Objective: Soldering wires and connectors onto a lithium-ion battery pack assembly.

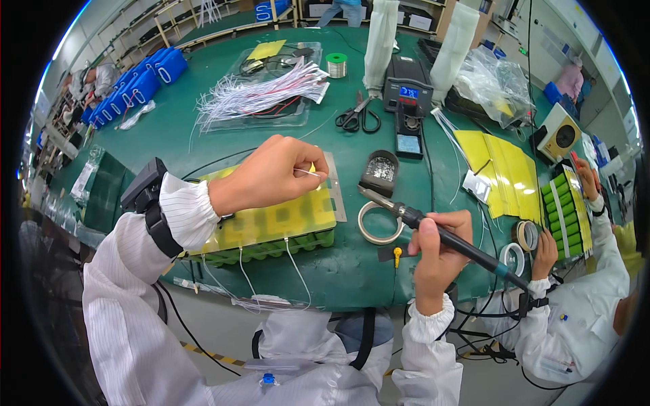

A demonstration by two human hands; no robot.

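Over the green table [166, 139], the left hand [261, 174] is pinching thin white wire [308, 172]; the right hand [439, 260], gripping a slim black soldering iron [479, 257], should be moving steadily.

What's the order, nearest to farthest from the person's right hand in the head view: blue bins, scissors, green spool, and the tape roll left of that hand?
1. Tape roll: just left of the right hand.
2. Scissors: farther up, leftward.
3. Green spool: beyond the scissors.
4. Blue bins: far upper left.
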